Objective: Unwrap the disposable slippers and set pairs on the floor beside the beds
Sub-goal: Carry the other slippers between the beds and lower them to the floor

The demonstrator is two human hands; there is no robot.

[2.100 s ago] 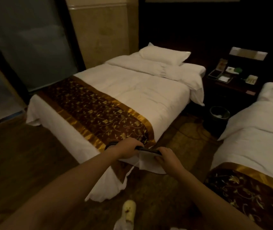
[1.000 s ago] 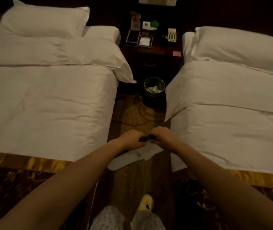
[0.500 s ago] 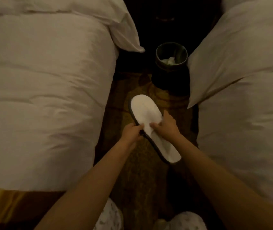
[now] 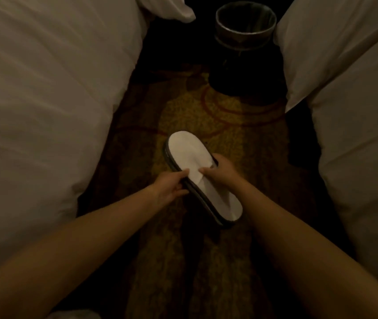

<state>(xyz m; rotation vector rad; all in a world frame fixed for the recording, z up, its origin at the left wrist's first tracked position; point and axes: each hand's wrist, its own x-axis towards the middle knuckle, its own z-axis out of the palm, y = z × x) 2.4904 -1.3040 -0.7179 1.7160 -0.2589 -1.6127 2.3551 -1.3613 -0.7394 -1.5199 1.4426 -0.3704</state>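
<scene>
A pair of white disposable slippers [image 4: 190, 155] with dark soles, stacked flat one on the other, hangs low over the patterned carpet [image 4: 206, 111] in the aisle between two beds. My left hand [image 4: 171, 184] pinches the stack's left edge at mid-length. On the opposite side, my right hand [image 4: 219, 168] grips the white upper. The toe end points away from me, the heel end toward me and to the right. Whether the slippers touch the carpet I cannot tell.
The left bed [image 4: 45, 100] and the right bed [image 4: 356, 111], both in white linen, close in the narrow aisle. A dark waste bin [image 4: 245, 26] with a liner stands at the aisle's far end.
I walked from the foot of the left bed into the aisle and bent down. The slippers came down toward the carpet, and the view moved closer to them.
</scene>
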